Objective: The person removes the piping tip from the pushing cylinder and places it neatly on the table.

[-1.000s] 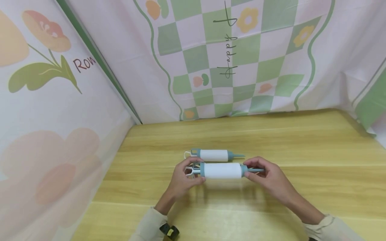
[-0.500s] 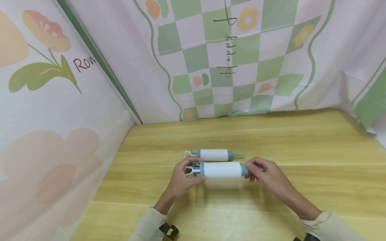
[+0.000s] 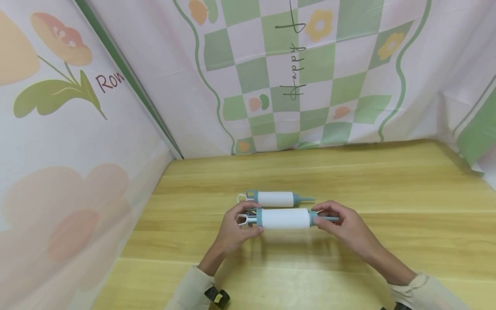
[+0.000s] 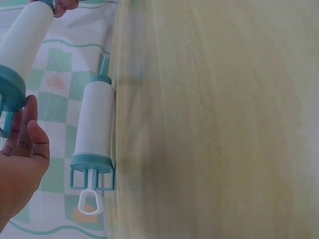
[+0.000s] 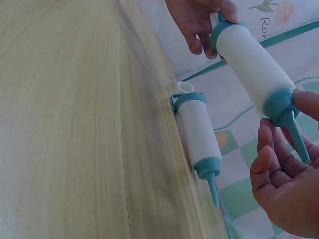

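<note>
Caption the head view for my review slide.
Left hand and right hand hold a white syringe by its teal ends above a wooden table; a second syringe lies behind it.

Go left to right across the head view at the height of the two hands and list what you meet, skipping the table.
Flower-print cloth → left hand → white barrel of the held syringe-shaped tool → right hand.

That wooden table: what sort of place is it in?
Probably a curtained indoor nook, though the wider room is out of view: the table has a checkered curtain behind it and a flower-printed sheet along its left side.
</note>
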A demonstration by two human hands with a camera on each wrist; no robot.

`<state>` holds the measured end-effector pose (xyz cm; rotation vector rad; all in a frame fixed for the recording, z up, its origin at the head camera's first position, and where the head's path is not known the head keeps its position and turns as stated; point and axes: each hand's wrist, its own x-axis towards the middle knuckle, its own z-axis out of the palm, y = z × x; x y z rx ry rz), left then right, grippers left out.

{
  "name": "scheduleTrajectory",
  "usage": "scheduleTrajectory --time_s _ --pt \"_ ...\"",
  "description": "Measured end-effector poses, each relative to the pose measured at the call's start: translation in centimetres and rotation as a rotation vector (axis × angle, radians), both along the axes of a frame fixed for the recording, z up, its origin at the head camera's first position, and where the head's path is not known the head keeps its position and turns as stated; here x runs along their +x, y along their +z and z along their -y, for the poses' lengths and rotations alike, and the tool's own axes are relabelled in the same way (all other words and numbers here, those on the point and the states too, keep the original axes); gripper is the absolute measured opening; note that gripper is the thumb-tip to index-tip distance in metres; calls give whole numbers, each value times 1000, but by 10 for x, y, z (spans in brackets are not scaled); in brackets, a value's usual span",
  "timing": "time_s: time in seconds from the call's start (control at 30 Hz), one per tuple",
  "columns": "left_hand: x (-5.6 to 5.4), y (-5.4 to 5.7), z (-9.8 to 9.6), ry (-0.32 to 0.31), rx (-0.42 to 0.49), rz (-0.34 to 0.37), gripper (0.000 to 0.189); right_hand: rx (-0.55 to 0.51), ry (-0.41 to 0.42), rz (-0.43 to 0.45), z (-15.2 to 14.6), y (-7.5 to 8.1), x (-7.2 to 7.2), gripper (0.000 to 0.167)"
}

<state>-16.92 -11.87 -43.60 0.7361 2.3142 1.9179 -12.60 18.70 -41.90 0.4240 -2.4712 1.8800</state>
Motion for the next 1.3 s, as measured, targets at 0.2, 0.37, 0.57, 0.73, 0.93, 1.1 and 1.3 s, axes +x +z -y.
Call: scheduleTrajectory --time_s 0.2,0.37,0.57,0.73,0.93,1.1,1.3 --pt "1 1 0 -1 0 8 48 41 -46 9 2 2 0 31" --pt "1 0 0 -7 -6 11 49 80 -81 31 4 4 -1 28" --pt "1 2 1 -14 -13 8 48 62 -43 55 3 3 -1 23" --pt "1 2 3 -7 -10 10 48 42 -12 0 2 0 1 34" --pt "0 2 5 -13 3 11 49 34 -11 -64 1 -2 1 32" --pt "0 3 6 -14 -4 16 49 40 -16 -53 1 -3 0 27" --pt "0 3 7 -11 -12 14 47 49 -17 -92 2 -4 0 27"
